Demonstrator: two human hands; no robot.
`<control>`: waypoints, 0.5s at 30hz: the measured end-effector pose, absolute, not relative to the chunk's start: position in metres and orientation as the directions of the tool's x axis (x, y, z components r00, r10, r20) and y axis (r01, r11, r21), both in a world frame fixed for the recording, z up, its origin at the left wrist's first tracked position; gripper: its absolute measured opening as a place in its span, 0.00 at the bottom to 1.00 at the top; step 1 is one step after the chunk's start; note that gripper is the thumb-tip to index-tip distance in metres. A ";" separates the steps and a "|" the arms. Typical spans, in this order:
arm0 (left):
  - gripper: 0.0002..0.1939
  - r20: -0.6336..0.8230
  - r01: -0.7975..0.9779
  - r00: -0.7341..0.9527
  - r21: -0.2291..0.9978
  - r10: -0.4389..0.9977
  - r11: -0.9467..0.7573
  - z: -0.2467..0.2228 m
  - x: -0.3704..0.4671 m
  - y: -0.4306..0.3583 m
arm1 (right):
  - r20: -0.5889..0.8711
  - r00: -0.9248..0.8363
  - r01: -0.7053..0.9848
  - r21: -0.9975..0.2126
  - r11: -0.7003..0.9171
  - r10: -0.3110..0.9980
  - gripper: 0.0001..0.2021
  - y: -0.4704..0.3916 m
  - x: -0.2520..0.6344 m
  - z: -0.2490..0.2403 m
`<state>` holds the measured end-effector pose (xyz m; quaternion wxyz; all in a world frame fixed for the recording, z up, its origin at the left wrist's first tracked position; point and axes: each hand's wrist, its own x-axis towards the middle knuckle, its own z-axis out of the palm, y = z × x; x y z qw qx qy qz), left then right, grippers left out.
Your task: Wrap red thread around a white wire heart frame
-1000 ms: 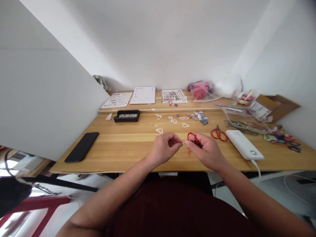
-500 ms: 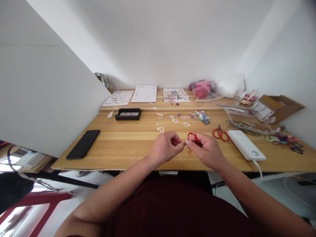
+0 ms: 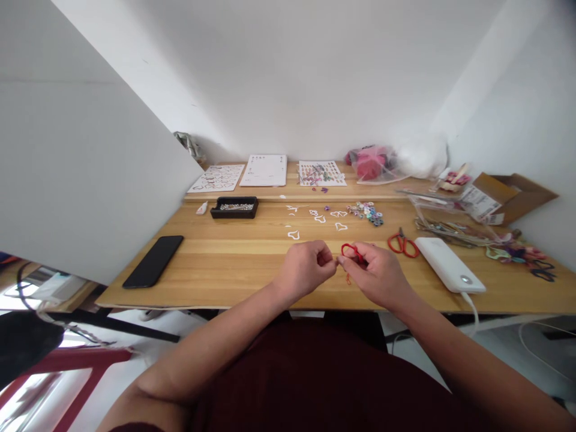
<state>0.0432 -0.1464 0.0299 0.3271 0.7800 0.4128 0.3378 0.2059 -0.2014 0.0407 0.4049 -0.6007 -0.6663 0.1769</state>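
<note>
My right hand [image 3: 375, 269] is closed on a looped red cord [image 3: 345, 246], pinched between thumb and fingers above the front part of the table. A thin orange-red strand [image 3: 348, 279] dangles below its fingertips. Close by on the left, my left hand [image 3: 306, 267] is closed too, thumb and forefinger pinched together almost at the right fingertips. What that pinch holds is too small to make out. Red-handled scissors [image 3: 403, 243] lie just beyond my right hand, and several white heart-like outline pieces [image 3: 319, 219] lie past both hands.
A white power bank [image 3: 450, 264] with a cable lies at right, near an open cardboard box [image 3: 508, 198]. Small colourful beads [image 3: 366, 213] are heaped further back. A black tray [image 3: 234, 207] and a phone [image 3: 153, 261] are at left. Printed cards [image 3: 263, 171] line the back ledge.
Both hands stay nearly in place, still pinching. The dangling orange-red strand has shifted slightly down and right. The whole view has drifted very slightly.
</note>
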 end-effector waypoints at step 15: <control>0.08 -0.102 -0.066 0.508 0.985 0.856 0.157 0.016 0.041 -0.142 | 0.489 0.001 0.733 -0.594 0.332 0.872 0.13 -0.202 0.206 0.035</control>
